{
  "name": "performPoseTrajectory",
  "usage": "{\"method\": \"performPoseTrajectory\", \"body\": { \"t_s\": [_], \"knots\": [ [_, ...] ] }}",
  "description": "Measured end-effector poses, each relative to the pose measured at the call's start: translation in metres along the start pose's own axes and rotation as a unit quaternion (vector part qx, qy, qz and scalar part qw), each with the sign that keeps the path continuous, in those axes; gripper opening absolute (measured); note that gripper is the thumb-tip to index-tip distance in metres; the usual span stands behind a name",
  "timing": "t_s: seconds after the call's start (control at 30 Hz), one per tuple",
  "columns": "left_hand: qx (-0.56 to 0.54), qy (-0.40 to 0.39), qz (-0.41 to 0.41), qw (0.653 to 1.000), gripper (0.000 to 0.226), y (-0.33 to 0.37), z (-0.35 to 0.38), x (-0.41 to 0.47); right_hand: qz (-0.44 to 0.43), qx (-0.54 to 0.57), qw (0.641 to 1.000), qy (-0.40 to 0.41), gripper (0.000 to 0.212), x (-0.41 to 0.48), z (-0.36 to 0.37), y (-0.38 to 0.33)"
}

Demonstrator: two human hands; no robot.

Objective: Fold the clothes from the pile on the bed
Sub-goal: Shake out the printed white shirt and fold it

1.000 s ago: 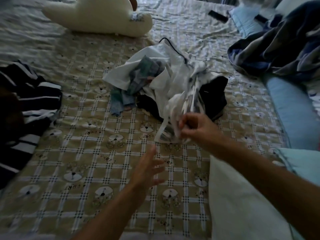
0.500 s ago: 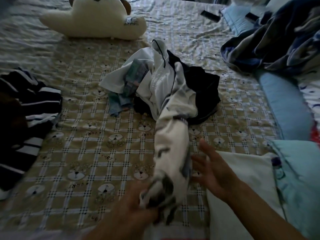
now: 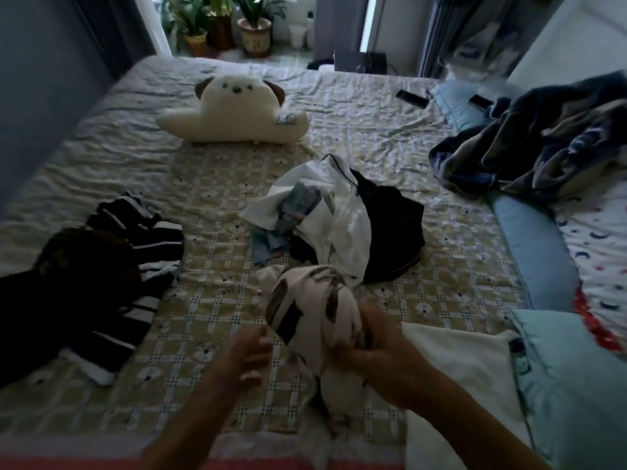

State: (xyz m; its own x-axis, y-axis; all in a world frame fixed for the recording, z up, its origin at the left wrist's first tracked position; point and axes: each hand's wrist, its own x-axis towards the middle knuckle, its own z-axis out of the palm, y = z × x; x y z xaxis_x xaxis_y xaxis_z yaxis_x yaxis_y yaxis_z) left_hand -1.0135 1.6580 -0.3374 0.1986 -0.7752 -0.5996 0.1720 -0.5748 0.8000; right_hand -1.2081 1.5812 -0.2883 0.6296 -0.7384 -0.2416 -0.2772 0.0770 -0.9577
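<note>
A pile of clothes, white, black and blue-grey, lies in the middle of the bed. In front of it is a bunched white garment with dark patches, pulled clear of the pile toward me. My right hand grips the garment's right side. My left hand is at its lower left edge with fingers curled; whether it holds the cloth is unclear because of blur.
A black-and-white striped garment lies at the left. A cream plush dog pillow is behind the pile. A dark blue blanket, blue bolster, white cloth and light teal cloth fill the right side.
The white patched garment has been dragged out of the pile toward me and bunched up. My right hand has closed on it. The camera has tilted up, showing the room beyond the bed.
</note>
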Motion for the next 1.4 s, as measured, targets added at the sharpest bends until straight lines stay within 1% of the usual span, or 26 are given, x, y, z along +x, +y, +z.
{"method": "performPoseTrajectory", "body": {
  "t_s": [0.03,0.07,0.13,0.2,0.27,0.33,0.43,0.47,0.53,0.63,0.7,0.77,0.8,0.87,0.9,0.93,0.97,1.0,1.07,1.1,1.13,1.2,1.27,1.3,1.33,1.4],
  "knots": [
    [-0.061,-0.014,0.026,0.998,0.07,0.021,0.003,-0.013,-0.06,-0.058,0.996,-0.039,0.033,-0.012,0.004,-0.027],
    [-0.09,-0.061,0.063,0.992,0.063,0.044,0.007,-0.027,-0.119,-0.121,0.984,-0.061,0.031,-0.024,0.008,-0.05],
    [-0.132,-0.099,0.092,0.982,0.06,0.095,0.017,-0.055,-0.215,-0.224,0.949,-0.064,0.031,-0.041,0.01,-0.088],
    [-0.143,-0.067,0.129,0.979,0.052,0.133,0.031,-0.082,-0.189,-0.222,0.955,-0.049,0.033,-0.058,0.0,-0.121],
    [-0.169,-0.034,0.176,0.969,0.038,0.169,0.04,-0.107,-0.122,-0.108,0.986,-0.023,0.035,-0.077,-0.015,-0.155],
    [-0.224,-0.033,0.194,0.955,0.026,0.207,0.042,-0.132,-0.098,0.03,0.994,0.047,0.042,-0.089,-0.028,-0.187],
    [-0.251,-0.091,0.194,0.944,0.008,0.259,0.05,-0.176,-0.07,0.195,0.976,0.069,0.092,-0.092,-0.042,-0.227],
    [-0.237,-0.115,0.193,0.945,0.008,0.274,0.054,-0.19,-0.078,0.234,0.967,0.059,0.098,-0.092,-0.044,-0.242],
    [-0.198,-0.142,0.218,0.945,0.013,0.303,0.057,-0.218,-0.139,0.278,0.949,0.06,0.085,-0.095,-0.045,-0.278],
    [-0.112,-0.09,0.341,0.929,0.019,0.342,0.051,-0.241,-0.249,0.289,0.919,0.103,0.057,-0.108,-0.052,-0.337],
    [-0.089,-0.071,0.41,0.905,0.027,0.365,0.04,-0.252,-0.311,0.229,0.915,0.115,0.053,-0.117,-0.057,-0.37],
    [-0.092,-0.115,0.437,0.887,0.033,0.38,0.027,-0.26,-0.357,0.128,0.913,0.151,0.048,-0.119,-0.056,-0.397],
    [-0.06,-0.146,0.449,0.879,0.039,0.384,0.024,-0.266,-0.374,0.069,0.91,0.166,0.045,-0.12,-0.053,-0.41],
    [0.104,-0.167,0.467,0.862,0.073,0.387,0.024,-0.27,-0.389,-0.003,0.909,0.151,0.039,-0.118,-0.041,-0.433],
    [0.188,-0.141,0.481,0.845,0.087,0.387,0.028,-0.272,-0.383,-0.012,0.914,0.13,0.036,-0.117,-0.035,-0.442],
    [0.232,-0.088,0.51,0.823,0.09,0.387,0.031,-0.272,-0.37,-0.011,0.923,0.104,0.039,-0.117,-0.031,-0.452],
    [0.213,-0.036,0.537,0.815,0.079,0.388,0.034,-0.269,-0.355,-0.01,0.932,0.074,0.041,-0.12,-0.029,-0.46],
    [0.147,-0.014,0.544,0.826,0.058,0.391,0.033,-0.267,-0.345,-0.014,0.937,0.045,0.039,-0.124,-0.031,-0.466],
    [-0.01,-0.039,0.519,0.854,0.025,0.396,0.029,-0.274,-0.351,-0.048,0.934,0.04,0.037,-0.131,-0.042,-0.471],
    [-0.071,-0.06,0.498,0.862,0.018,0.398,0.026,-0.278,-0.363,-0.063,0.928,0.064,0.037,-0.135,-0.05,-0.469],
    [-0.113,-0.082,0.477,0.868,0.017,0.401,0.025,-0.281,-0.362,-0.074,0.924,0.099,0.039,-0.136,-0.058,-0.463],
    [-0.162,-0.124,0.434,0.877,0.016,0.403,0.024,-0.284,-0.304,-0.101,0.934,0.16,0.063,-0.132,-0.067,-0.445],
    [-0.182,-0.163,0.402,0.882,0.017,0.402,0.026,-0.286,-0.228,-0.077,0.965,0.099,0.089,-0.129,-0.063,-0.423],
    [-0.191,-0.186,0.393,0.88,0.022,0.402,0.027,-0.287,-0.197,-0.044,0.978,0.057,0.089,-0.128,-0.059,-0.413],
    [-0.199,-0.206,0.391,0.875,0.027,0.403,0.028,-0.29,-0.173,-0.025,0.984,0.034,0.08,-0.125,-0.055,-0.403],
    [-0.212,-0.23,0.404,0.859,0.027,0.404,0.028,-0.295,-0.16,-0.037,0.985,0.058,0.051,-0.124,-0.051,-0.393]
  ]
}}
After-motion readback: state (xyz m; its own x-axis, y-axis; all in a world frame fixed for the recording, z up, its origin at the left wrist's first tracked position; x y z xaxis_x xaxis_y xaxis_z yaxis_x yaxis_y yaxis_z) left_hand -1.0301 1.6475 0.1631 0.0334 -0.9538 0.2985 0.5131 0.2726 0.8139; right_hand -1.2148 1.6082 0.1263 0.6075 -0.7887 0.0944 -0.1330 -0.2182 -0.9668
